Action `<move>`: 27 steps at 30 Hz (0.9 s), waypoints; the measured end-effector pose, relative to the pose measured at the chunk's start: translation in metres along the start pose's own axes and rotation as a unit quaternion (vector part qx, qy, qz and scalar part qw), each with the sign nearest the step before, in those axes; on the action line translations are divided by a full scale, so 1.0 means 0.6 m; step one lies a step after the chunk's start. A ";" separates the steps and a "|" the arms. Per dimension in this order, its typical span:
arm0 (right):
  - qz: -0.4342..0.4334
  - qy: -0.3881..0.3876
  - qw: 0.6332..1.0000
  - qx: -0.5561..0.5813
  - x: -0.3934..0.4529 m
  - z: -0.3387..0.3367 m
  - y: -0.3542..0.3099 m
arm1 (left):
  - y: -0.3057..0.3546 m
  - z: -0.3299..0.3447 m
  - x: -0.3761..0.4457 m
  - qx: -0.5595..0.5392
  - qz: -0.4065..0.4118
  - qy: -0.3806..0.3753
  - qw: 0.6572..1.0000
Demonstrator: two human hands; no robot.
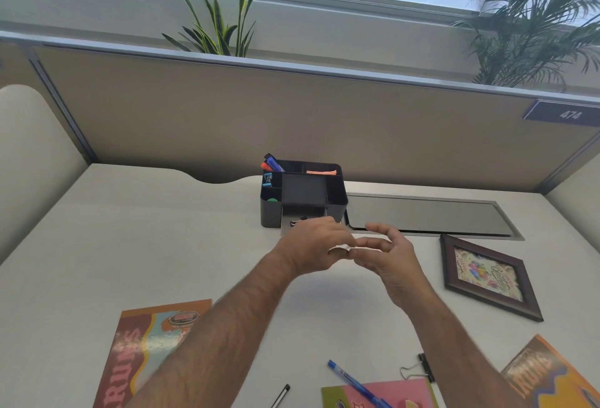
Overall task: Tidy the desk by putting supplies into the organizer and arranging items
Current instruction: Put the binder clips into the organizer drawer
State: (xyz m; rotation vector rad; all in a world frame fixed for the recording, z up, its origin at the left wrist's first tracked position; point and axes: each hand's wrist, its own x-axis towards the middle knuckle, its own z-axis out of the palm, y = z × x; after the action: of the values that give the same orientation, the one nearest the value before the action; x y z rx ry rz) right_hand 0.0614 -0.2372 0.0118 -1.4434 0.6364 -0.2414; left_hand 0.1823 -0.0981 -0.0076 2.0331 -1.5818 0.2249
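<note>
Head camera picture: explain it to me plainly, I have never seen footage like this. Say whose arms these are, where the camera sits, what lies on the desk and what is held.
The camera sits on a person's head, looking down at their own arms. The left hand and right hand meet above the desk, pinching something too small to identify. Behind them stands a black organizer holding markers. Loose items remain: a picture frame, a blue pen and a binder clip.
</note>
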 end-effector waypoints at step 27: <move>0.220 0.024 0.810 -0.543 -0.076 -0.150 0.115 | -0.087 -0.006 0.014 0.131 -0.370 -0.112 0.913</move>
State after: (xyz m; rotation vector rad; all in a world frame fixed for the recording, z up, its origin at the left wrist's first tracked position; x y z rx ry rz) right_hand -0.0392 -0.2799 -0.0432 -2.3046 1.2352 0.5630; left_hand 0.2343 -0.0948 -0.0173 2.7918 -0.8111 -0.0958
